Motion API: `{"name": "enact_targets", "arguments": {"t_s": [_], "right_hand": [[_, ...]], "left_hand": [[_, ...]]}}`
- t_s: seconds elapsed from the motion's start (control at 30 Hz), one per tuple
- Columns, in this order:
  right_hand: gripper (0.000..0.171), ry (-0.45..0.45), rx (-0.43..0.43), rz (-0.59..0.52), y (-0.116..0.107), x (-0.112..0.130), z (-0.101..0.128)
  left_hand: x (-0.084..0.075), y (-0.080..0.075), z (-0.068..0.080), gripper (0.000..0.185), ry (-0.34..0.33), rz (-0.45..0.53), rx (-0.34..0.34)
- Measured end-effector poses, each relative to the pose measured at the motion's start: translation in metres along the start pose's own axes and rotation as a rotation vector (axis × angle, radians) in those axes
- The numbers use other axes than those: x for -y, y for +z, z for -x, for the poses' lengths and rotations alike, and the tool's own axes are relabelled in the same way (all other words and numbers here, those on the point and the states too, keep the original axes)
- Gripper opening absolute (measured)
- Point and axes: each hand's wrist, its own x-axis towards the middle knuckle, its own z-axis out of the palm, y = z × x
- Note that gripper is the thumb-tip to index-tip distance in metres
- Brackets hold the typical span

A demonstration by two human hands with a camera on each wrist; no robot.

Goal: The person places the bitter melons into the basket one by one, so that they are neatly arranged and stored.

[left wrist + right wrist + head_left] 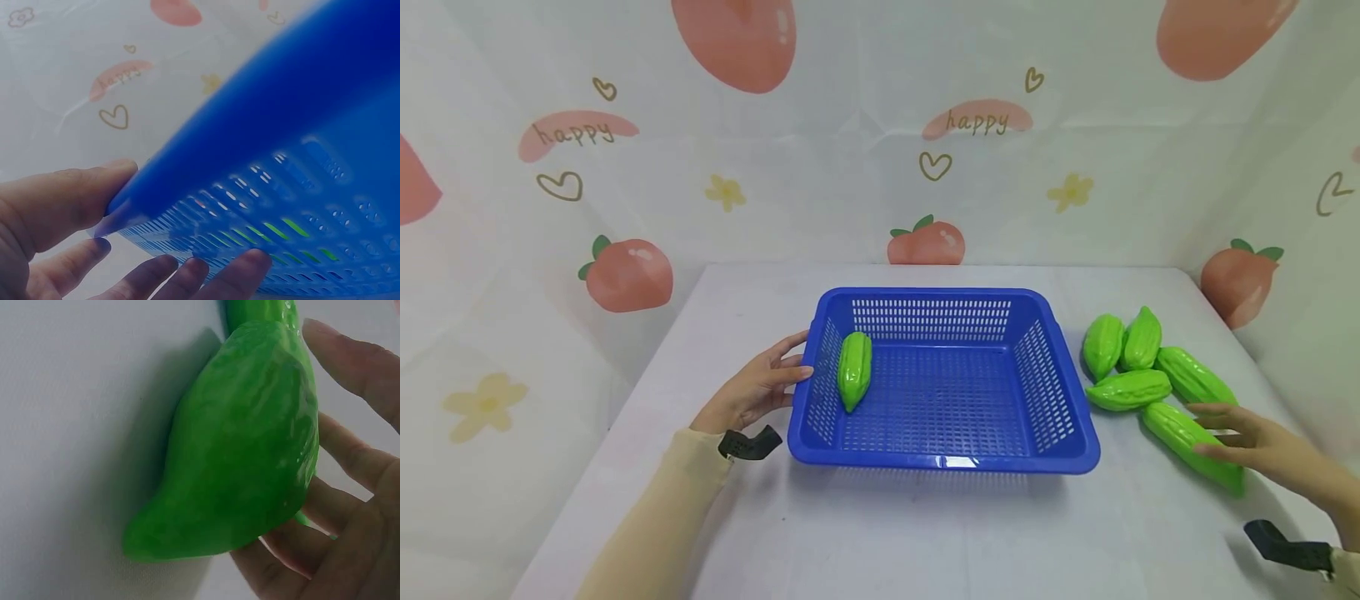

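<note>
Head view shows your left hand (752, 392) holding the blue basket (943, 462) by its left rim. Right of the basket, your right hand (1251, 437) rests open-fingered on the nearest green gourd (1187, 442). One gourd (854, 370) lies inside the basket.

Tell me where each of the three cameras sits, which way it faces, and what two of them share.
Head: worn on the head, facing forward and down at the table, blue basket, six green gourds; both forearms show, left hand and right hand.
Left wrist: at the left hand, facing the basket's left wall; thumb on the rim, fingers beneath.
Right wrist: at the right hand, facing the nearest gourd; fingers touch it.
Shared: head and left wrist both show the basket; head and right wrist, that gourd.
</note>
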Motion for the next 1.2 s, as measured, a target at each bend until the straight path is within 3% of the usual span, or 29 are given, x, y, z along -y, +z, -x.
{"name": "enact_targets", "arguments": {"t_s": [0.17, 0.47, 0.73, 0.93, 1.2], "right_hand": [[0.058, 0.026, 0.066, 0.041, 0.002, 0.007, -0.003], [0.061, 0.056, 0.073, 0.044, -0.001, 0.008, 0.000], [0.057, 0.083, 0.089, -0.009, -0.006, 0.007, 0.003], [0.068, 0.051, 0.028, -0.078, -0.014, 0.014, 0.002], [0.081, 0.004, -0.025, -0.091, -0.032, 0.046, -0.007]], "left_hand": [[0.000, 0.000, 0.001, 0.078, -0.011, -0.011, -0.016], [-0.001, 0.001, 0.001, 0.079, -0.011, 0.044, 0.020], [0.000, 0.000, -0.001, 0.079, -0.007, -0.001, -0.007], [-0.001, 0.000, -0.001, 0.079, 0.000, 0.001, 0.001], [-0.001, 0.000, 0.000, 0.078, 0.003, 0.010, 0.011]]}}
